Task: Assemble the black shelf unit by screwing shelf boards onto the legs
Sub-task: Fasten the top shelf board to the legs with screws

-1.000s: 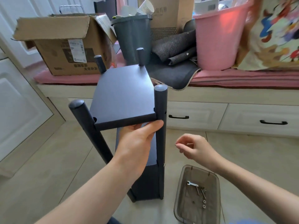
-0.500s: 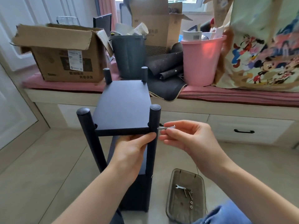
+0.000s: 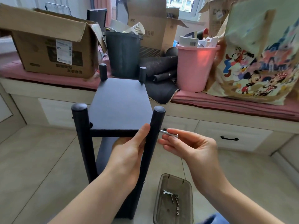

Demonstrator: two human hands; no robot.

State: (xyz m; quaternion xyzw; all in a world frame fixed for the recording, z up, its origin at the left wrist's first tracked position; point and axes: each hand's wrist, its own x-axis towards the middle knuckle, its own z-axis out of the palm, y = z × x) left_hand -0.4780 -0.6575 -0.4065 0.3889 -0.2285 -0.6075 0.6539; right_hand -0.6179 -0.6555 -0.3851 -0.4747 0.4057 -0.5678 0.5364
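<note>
The black shelf unit stands upright on the floor, its top shelf board (image 3: 121, 104) set between four round legs. My left hand (image 3: 129, 152) grips the board's front edge from below, thumb on top, next to the near right leg (image 3: 155, 126). My right hand (image 3: 189, 147) pinches a silver screw (image 3: 168, 133) whose tip touches the outer side of that leg at board height. A lower shelf board (image 3: 105, 152) shows beneath, partly hidden by my left arm. The near left leg (image 3: 81, 130) stands free of my hands.
A clear plastic tray (image 3: 163, 212) on the floor at lower right holds a small wrench, screws and washers. Behind the unit runs a bench with drawers, carrying a cardboard box (image 3: 48, 46), a dark bin (image 3: 123, 54), a pink bucket (image 3: 194, 68) and a cartoon bag (image 3: 258, 62).
My right hand rose from above the tray with a screw and brought it to the near right leg. My left hand kept its grip on the top board.
</note>
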